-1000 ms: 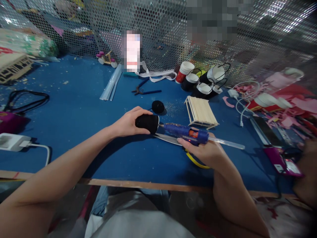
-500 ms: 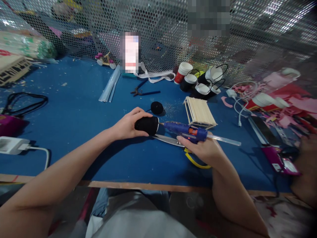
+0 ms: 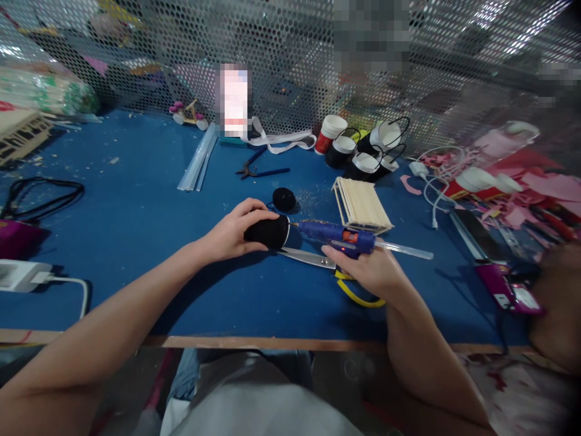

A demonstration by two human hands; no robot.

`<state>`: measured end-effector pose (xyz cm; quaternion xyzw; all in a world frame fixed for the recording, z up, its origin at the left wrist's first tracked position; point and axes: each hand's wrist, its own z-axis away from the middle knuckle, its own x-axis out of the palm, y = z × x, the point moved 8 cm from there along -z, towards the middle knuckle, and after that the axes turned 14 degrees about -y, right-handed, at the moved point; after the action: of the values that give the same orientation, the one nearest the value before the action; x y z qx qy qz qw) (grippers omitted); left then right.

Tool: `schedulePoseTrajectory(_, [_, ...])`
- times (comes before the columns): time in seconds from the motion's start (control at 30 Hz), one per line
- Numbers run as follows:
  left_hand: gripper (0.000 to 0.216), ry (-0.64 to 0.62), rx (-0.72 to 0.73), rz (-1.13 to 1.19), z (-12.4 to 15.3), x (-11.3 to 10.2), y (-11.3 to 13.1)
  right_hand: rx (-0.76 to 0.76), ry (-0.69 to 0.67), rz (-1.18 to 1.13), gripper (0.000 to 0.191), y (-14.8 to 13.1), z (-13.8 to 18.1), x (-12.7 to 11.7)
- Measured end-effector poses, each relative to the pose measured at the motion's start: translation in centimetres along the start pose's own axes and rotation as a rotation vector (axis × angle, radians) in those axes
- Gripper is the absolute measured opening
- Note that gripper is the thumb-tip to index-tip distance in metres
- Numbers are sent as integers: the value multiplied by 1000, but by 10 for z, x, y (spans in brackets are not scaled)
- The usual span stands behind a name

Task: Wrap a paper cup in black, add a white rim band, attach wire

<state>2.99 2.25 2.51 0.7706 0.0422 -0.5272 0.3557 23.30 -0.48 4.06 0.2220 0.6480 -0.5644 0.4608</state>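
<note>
My left hand (image 3: 233, 230) is wrapped round a black paper cup (image 3: 269, 232) lying on its side on the blue table (image 3: 136, 212). My right hand (image 3: 367, 272) grips a blue hot glue gun (image 3: 338, 236) with a clear glue stick out the back. Its nozzle touches the cup's white rim. Scissors (image 3: 313, 259) with yellow handles lie under the gun.
A black round piece (image 3: 284, 198) and a popsicle-stick frame (image 3: 361, 204) lie just beyond the hands. Several black and red cups (image 3: 358, 148), pliers (image 3: 254, 169), glue sticks (image 3: 197, 160), cables, a white power strip (image 3: 22, 272) and pink scraps (image 3: 521, 188) crowd the table. Another person's arm (image 3: 556, 303) is at far right.
The hands, cup and glue gun hold almost the same pose; the view has shifted slightly and the gun tip stays at the cup rim.
</note>
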Motion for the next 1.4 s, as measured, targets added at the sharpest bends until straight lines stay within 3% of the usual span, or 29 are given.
schedulePoseTrajectory(0.2, [53,-5,4,-13,-1,1,2,-61,-8,-41,22,0,-4,-1])
schedulePoseTrajectory(0.73, [53,6,3,8,0,0,3,-33,-3,83,28,-4,1,-1])
schedulePoseTrajectory(0.93, [55,23,-41,46,0,0,-3,-112,-30,85,27,-17,7,-2])
schedulePoseTrajectory(1.4, [60,44,-81,85,1,1,-11,-139,52,95,30,-22,12,-7])
